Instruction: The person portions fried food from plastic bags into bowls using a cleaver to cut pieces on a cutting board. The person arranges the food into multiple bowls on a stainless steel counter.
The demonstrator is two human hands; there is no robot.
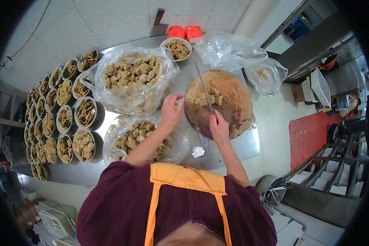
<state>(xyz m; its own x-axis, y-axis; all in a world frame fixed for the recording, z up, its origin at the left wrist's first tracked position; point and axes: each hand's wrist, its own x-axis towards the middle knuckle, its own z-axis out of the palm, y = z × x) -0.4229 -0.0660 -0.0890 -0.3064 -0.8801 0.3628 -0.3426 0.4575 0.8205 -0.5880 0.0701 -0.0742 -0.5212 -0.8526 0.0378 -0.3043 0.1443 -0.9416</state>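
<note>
My right hand [219,126] grips a knife [204,86], probably a cleaver, whose blade shows nearly edge-on. The blade crosses a round wooden chopping block [236,113]. Pieces of fried battered food [216,99] lie on the block on both sides of the blade. At the block's left edge, my left hand [172,112] hovers with thumb and fingers apart and nothing visible in it. Two clear plastic bags hold more of the fried pieces: a large bag [89,77] beyond my left hand and another bag [180,147] under my left forearm.
Several rows of filled bowls [85,112] cover the left of the steel table [70,176]. Behind the block stand another bowl [177,49], two red packets [185,33] and clear plastic bags [224,50]. A crumpled white scrap [198,152] lies near the front edge. Another cleaver [159,29] leans against the wall.
</note>
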